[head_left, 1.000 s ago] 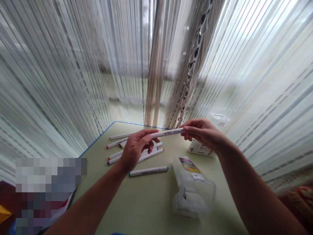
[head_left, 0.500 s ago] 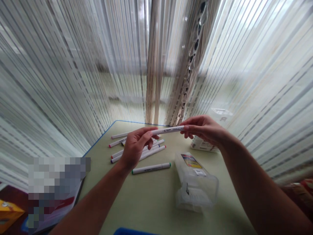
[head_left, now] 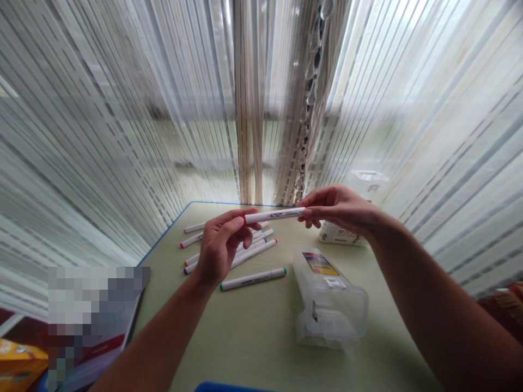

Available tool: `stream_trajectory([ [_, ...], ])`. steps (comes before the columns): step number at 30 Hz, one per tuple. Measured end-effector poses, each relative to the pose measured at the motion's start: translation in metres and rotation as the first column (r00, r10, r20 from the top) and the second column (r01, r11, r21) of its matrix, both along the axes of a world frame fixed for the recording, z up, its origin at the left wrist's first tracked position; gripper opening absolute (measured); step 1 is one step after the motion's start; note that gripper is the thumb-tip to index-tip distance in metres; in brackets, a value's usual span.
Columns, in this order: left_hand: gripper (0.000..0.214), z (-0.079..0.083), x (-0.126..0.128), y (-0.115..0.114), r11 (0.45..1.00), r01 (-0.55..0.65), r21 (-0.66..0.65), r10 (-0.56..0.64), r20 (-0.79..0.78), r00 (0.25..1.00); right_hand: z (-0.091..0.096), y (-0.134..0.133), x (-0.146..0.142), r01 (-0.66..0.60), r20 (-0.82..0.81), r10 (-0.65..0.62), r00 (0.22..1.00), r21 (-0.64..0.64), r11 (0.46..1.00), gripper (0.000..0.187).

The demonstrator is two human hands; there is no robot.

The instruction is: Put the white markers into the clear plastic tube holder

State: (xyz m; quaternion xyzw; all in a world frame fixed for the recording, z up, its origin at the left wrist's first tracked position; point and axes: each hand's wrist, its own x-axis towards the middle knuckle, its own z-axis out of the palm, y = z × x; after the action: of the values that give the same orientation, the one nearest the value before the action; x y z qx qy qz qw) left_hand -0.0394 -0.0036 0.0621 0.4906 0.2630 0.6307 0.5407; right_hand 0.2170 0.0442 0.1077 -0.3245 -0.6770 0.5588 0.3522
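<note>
I hold a white marker [head_left: 275,214] level above the table, one end in each hand. My left hand [head_left: 220,247] pinches its red-tipped left end between thumb and fingers. My right hand [head_left: 341,209] pinches the right end. Below the left hand lie several white markers [head_left: 253,252] with coloured ends on the pale green table [head_left: 245,326]. One marker with green ends [head_left: 253,278] lies apart, nearer me. A clear plastic case [head_left: 329,296] lies on its side under my right forearm.
Striped sheer curtains [head_left: 122,136] surround the table's far corner. A white packet [head_left: 339,234] sits behind my right hand. At the lower left lie a book or papers [head_left: 106,348] and a yellow box [head_left: 20,362]. A blue object [head_left: 220,387] shows at the bottom edge.
Both hands kept the marker. The left hand's grip slid toward the marker's left end, baring its red tip. The view shifted slightly.
</note>
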Motion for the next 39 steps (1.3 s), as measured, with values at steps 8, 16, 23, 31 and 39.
stream_trajectory([
  [8,0.024,0.000,0.001,-0.001,1.000,-0.027,0.005,0.027,-0.028,0.999,0.002,-0.001,0.001,0.003,0.020,-0.003,1.000,0.006,1.000,0.025],
  [16,0.026,-0.001,-0.001,-0.001,1.000,-0.027,0.006,0.027,-0.032,0.999,0.003,-0.003,0.001,0.005,0.022,-0.005,1.000,0.007,1.000,0.025],
  [23,0.026,-0.003,-0.001,-0.002,0.999,-0.048,0.023,0.050,-0.076,0.996,0.003,-0.002,0.001,0.007,0.041,-0.007,0.999,0.019,1.000,0.025],
  [31,0.024,-0.009,-0.001,0.002,0.993,-0.101,0.066,0.115,-0.260,0.959,0.005,-0.004,-0.001,-0.011,0.070,0.010,0.998,0.023,1.000,0.020],
  [39,0.025,-0.013,-0.002,0.005,0.997,-0.072,0.036,0.080,-0.295,0.952,0.008,-0.006,-0.004,-0.023,0.090,0.022,0.996,0.015,1.000,0.023],
])
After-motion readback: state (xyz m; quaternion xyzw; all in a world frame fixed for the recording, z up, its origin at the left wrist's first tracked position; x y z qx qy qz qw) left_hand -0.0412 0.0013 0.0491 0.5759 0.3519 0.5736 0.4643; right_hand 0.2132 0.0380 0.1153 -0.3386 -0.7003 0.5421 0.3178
